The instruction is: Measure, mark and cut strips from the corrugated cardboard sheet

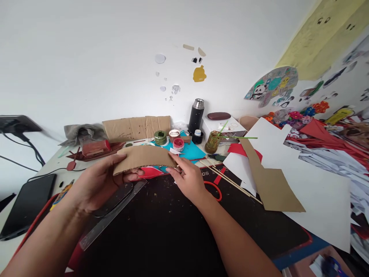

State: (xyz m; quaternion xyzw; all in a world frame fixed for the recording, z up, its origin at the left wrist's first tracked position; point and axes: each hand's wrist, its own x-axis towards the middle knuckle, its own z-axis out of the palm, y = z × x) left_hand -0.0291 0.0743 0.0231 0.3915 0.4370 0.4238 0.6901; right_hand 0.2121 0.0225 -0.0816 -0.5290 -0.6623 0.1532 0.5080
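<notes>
Both my hands hold a curved strip of brown corrugated cardboard point(144, 157) above a black mat point(173, 231). My left hand point(99, 184) grips its left end, thumb on top and fingers curled underneath. My right hand point(188, 177) pinches its right end with the fingertips. A red piece point(151, 172) shows just below the strip. Red-handled scissors point(215, 190) lie on the mat right beside my right hand. A metal ruler point(115, 217) lies on the mat under my left wrist.
Small paint pots point(170, 138), a teal sheet point(191, 151), a jar with brushes point(213, 142) and a black flask point(196, 115) stand behind. Wooden sticks point(230, 179), brown card point(271, 184) and white paper point(317, 184) lie right. A red boat model point(96, 149) and phone point(27, 204) sit left.
</notes>
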